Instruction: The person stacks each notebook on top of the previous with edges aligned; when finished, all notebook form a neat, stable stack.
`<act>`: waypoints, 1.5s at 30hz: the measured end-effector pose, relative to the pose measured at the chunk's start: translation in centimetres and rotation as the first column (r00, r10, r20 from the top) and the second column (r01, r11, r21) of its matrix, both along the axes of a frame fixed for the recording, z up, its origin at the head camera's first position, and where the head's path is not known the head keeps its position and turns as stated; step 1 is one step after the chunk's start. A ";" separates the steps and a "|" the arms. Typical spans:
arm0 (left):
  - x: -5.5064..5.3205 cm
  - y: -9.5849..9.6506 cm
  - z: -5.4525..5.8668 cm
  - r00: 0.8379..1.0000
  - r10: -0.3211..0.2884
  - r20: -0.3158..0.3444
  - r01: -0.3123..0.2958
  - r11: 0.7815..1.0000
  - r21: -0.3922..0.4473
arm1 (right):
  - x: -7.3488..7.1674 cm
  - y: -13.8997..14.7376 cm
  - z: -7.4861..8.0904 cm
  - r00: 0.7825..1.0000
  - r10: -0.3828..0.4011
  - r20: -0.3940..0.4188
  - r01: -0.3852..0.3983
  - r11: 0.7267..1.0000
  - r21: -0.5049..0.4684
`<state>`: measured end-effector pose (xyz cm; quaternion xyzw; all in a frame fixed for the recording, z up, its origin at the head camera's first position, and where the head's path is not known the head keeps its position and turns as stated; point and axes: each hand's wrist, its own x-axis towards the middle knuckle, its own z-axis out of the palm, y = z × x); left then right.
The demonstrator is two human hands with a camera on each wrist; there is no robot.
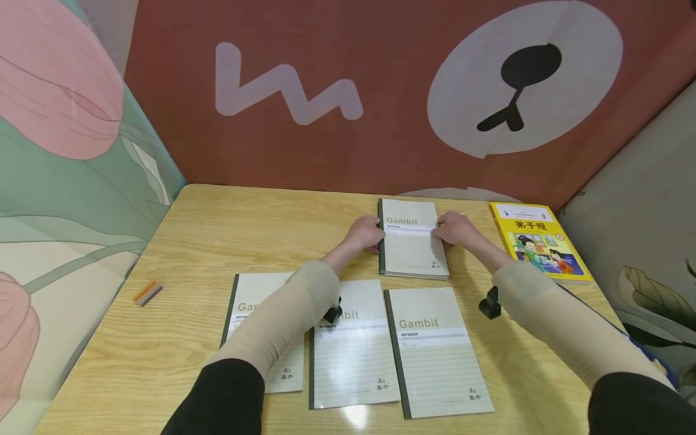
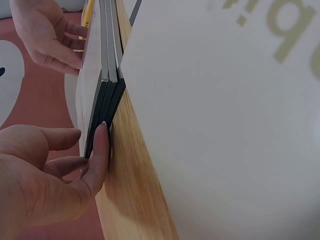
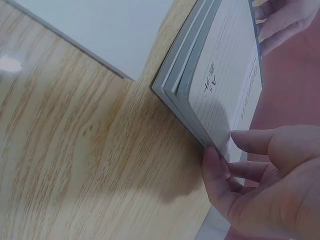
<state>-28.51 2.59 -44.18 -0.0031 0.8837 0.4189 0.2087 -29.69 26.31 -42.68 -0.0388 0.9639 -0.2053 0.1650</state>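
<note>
A small stack of Gambit notebooks (image 1: 410,254) lies near the back of the table, grey covers up and dark spines to the left. My left hand (image 1: 365,234) holds the spine side; in the left wrist view its thumb (image 2: 101,150) presses against the dark spines (image 2: 106,102). From the opposite side my right hand (image 1: 455,229) grips the long edge. The right wrist view shows that hand's thumb (image 3: 214,162) at the stack's edge and a finger (image 3: 252,140) over the top cover. Page edges of the stack (image 3: 187,70) are slightly uneven there.
Three more Gambit notebooks lie in a front row: a left one (image 1: 288,368), a middle one (image 1: 353,368) and a right one (image 1: 440,374). My left forearm crosses above the first two. A yellow book (image 1: 535,232) lies at the right, a small striped block (image 1: 147,293) at the left.
</note>
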 end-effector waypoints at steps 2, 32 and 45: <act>0.1 0.0 0.0 1.000 0.002 0.006 -0.002 1.000 0.007 | 0.0 0.1 -0.1 1.000 0.014 -0.003 -0.014 1.000 0.018; 5.8 -1.0 2.2 0.962 -0.094 -0.258 0.090 0.996 -0.027 | 4.8 2.6 2.2 0.996 0.015 0.092 -0.002 0.990 -0.139; 13.7 -1.7 1.9 0.947 -0.268 -0.178 0.287 0.953 0.092 | 10.5 3.1 1.9 0.997 0.075 -0.026 -0.077 0.994 -0.083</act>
